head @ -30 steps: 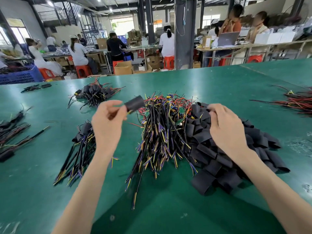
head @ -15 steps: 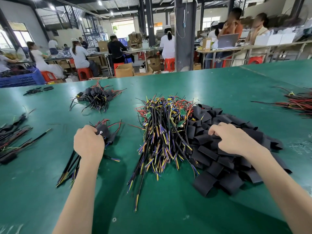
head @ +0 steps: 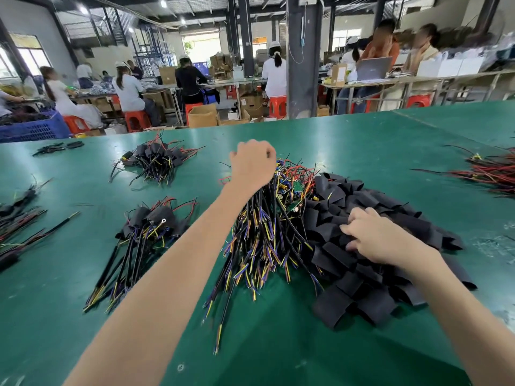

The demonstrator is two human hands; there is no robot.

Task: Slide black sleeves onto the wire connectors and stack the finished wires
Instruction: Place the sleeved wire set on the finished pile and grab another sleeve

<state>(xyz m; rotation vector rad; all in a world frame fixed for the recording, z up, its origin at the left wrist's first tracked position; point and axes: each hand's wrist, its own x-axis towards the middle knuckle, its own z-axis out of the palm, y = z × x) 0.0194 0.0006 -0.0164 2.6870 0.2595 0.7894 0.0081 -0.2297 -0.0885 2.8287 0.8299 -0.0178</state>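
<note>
Holds left hand [head: 252, 165] over wire pile [head: 264, 240], fingers curled, grip untellable. Buries curled right hand [head: 376, 238] fingers in black sleeves [head: 334, 305] alongside, grip hidden. Has sleeved wires [head: 150, 227] stacked left on bench [head: 278, 344].

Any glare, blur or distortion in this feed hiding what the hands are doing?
Head view: left hand and right hand sharp; soft glare on the green table beyond the wire pile; wide-angle lens bends the frame edges; doorway washed out.
</note>
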